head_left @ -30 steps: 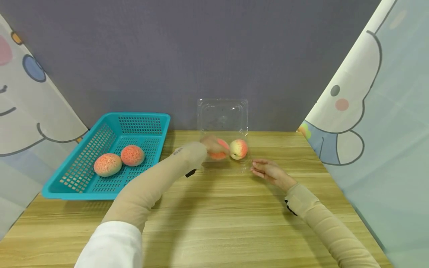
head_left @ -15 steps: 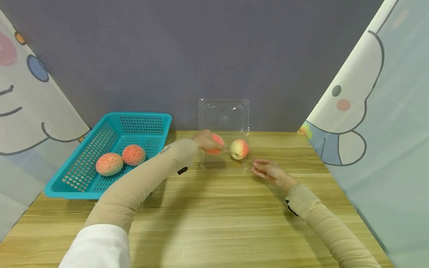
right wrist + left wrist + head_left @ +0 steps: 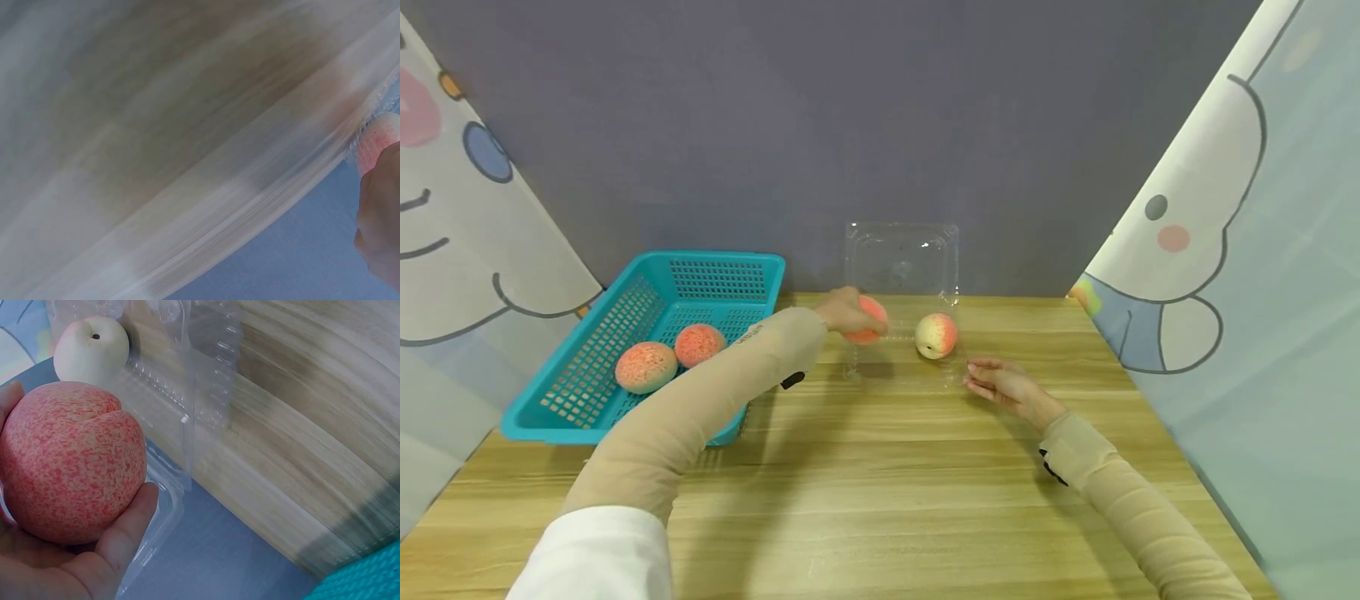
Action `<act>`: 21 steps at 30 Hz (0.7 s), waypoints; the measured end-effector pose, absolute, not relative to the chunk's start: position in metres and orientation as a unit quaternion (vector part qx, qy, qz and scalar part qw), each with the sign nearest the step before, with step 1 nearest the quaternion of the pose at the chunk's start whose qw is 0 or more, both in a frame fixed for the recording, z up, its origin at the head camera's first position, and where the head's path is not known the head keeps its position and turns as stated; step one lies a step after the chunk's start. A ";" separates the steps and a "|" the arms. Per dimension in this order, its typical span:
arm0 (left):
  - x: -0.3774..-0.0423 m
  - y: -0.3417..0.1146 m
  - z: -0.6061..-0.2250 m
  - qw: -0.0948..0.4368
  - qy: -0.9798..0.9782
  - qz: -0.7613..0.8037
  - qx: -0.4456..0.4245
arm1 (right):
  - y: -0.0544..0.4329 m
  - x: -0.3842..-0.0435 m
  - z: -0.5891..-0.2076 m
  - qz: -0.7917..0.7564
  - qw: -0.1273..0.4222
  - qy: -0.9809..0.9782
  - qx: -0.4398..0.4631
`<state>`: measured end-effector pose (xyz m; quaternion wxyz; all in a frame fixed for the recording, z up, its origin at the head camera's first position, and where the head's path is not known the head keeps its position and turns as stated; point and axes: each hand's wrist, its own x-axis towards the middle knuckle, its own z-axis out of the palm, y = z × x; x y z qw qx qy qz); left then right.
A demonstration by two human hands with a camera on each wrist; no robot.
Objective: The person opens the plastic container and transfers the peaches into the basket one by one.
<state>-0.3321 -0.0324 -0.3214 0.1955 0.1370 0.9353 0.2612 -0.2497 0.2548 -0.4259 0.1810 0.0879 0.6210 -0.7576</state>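
My left hand grips a red-speckled peach, fingers and thumb curled round its sides. It holds the peach over the left part of a clear plastic clamshell box, whose lid stands up at the back. Inside the box, at the right, sits a second peach, pale yellow with a red side. At the box's front right corner my right hand pinches the rim between thumb and fingers. In the right wrist view that hand shows only at the right edge.
To the left stands a turquoise plastic basket with two reddish peaches in it. Everything rests on a wood-grain table. A grey wall rises right behind the box lid, with printed panels at both sides.
The left hand has drawn the red peach leftward, away from the pale peach and toward the basket. The right hand stays at the box corner.
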 end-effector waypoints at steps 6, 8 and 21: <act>-0.332 -0.041 -0.317 0.187 0.940 0.253 0.133 | 0.257 -0.248 -0.425 -0.755 0.185 0.623 0.084; -0.332 -0.045 -0.317 0.184 0.942 0.247 0.131 | 0.257 -0.247 -0.426 -0.757 0.184 0.621 0.086; -0.334 -0.063 -0.314 0.183 0.951 0.217 0.121 | 0.254 -0.250 -0.427 -0.762 0.182 0.616 0.087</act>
